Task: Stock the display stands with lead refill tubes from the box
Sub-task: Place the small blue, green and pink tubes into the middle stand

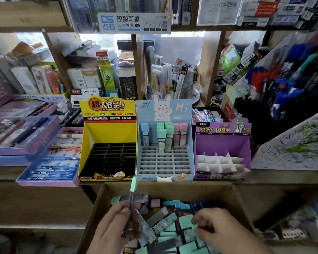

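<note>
Left grip: fingers and thumb clasped round one lead refill tube, low in view over the box's near-left part.
Held tube: roughly upright, mint cap on top, dark clear body; cap tip showed just in front of the yellow/blue stands' lower edges.
Right grip: over the box's right side, fingers curled down onto the mint tubes there; couldn't tell if it pinched one or only touched.
Box: brown cardboard, open top, below and in front of the counter edge; loose tubes piled inside, mostly mint caps, some blue, pink, grey.
Yellow stand: left of the three, black slot grid.
Blue stand: middle, rabbit card at back; blue, mint and pink tubes stood upright in the rear rows only.
Purple stand: right, white card dividers.
Counter: carried all three stands side by side, touching; purple pen trays to their left.
Pen rack: far right, blue, red and black pens.
</note>
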The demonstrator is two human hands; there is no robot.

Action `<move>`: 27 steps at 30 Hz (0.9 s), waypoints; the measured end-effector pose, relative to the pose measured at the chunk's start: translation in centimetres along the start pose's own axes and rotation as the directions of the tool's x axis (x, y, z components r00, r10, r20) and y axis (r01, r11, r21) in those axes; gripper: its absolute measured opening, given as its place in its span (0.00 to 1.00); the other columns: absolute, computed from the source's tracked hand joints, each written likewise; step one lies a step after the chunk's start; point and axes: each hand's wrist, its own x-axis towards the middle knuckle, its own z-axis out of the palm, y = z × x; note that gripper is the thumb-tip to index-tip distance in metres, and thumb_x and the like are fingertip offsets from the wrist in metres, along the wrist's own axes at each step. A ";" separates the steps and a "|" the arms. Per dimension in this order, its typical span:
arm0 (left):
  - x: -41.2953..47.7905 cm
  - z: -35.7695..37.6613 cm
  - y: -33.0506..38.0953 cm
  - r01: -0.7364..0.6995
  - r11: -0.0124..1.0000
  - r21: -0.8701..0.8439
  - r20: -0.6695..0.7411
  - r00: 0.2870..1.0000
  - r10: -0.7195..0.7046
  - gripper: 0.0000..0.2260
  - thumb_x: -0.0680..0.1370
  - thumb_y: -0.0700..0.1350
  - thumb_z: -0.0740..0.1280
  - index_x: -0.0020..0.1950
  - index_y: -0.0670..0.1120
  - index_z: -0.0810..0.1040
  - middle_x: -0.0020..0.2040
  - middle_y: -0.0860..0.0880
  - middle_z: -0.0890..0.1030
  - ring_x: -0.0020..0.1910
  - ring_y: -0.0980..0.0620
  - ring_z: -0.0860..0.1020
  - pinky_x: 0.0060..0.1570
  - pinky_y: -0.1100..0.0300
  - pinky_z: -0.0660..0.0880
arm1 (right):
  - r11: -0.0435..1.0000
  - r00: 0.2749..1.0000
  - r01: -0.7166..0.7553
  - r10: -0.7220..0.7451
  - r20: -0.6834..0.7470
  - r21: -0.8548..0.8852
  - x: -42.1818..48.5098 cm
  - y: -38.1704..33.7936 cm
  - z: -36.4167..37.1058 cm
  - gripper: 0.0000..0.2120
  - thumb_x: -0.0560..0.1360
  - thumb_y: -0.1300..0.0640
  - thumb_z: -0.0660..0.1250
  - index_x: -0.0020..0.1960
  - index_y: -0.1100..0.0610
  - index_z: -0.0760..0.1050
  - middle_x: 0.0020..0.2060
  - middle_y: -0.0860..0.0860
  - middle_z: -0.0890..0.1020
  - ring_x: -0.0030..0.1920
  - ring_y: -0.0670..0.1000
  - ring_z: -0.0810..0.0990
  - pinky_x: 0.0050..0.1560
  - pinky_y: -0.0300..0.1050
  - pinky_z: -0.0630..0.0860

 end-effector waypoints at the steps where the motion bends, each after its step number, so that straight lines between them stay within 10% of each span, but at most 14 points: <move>1: -0.1 0.0 -0.1 -0.051 0.997 0.058 0.028 0.998 0.050 0.10 0.80 0.41 0.65 0.47 0.42 0.86 0.38 0.37 0.81 0.34 0.42 0.82 0.35 0.52 0.79 | 0.999 0.998 -0.047 0.048 0.040 -0.020 0.3 0.5 0.3 0.08 0.71 0.42 0.76 0.48 0.34 0.81 0.46 0.39 0.84 0.47 0.36 0.82 0.54 0.34 0.77; 8: 0.6 2.7 2.2 -0.202 0.933 0.297 0.191 0.970 0.149 0.10 0.82 0.38 0.64 0.46 0.47 0.83 0.41 0.42 0.84 0.42 0.46 0.83 0.48 0.52 0.82 | 0.996 0.991 -0.079 0.083 0.103 -0.040 1.0 2.0 0.8 0.21 0.59 0.29 0.67 0.51 0.32 0.77 0.48 0.40 0.81 0.47 0.37 0.81 0.53 0.37 0.77; 16: 3.2 6.7 4.8 -0.346 0.831 0.436 0.232 0.935 0.267 0.08 0.82 0.50 0.65 0.47 0.50 0.82 0.45 0.48 0.84 0.47 0.49 0.82 0.52 0.45 0.80 | 0.996 0.990 -0.092 0.091 0.105 0.010 0.9 1.6 0.4 0.09 0.72 0.39 0.73 0.50 0.38 0.80 0.50 0.38 0.81 0.48 0.39 0.82 0.50 0.34 0.76; 22: 7.3 8.4 5.8 -0.440 0.804 0.399 0.209 0.898 0.387 0.05 0.81 0.49 0.68 0.47 0.51 0.82 0.38 0.56 0.80 0.38 0.62 0.76 0.39 0.68 0.74 | 0.993 0.987 -0.110 0.103 0.125 0.047 0.9 1.6 0.3 0.09 0.72 0.39 0.73 0.50 0.39 0.80 0.49 0.39 0.82 0.47 0.39 0.82 0.47 0.36 0.76; 27: 9.8 9.0 6.8 -0.529 0.689 0.496 0.252 0.847 0.468 0.01 0.79 0.49 0.70 0.49 0.55 0.80 0.43 0.53 0.81 0.42 0.54 0.78 0.42 0.60 0.76 | 0.991 0.986 -0.106 0.094 0.139 0.079 1.0 1.8 0.3 0.11 0.71 0.39 0.73 0.51 0.40 0.80 0.44 0.41 0.82 0.41 0.37 0.81 0.41 0.36 0.73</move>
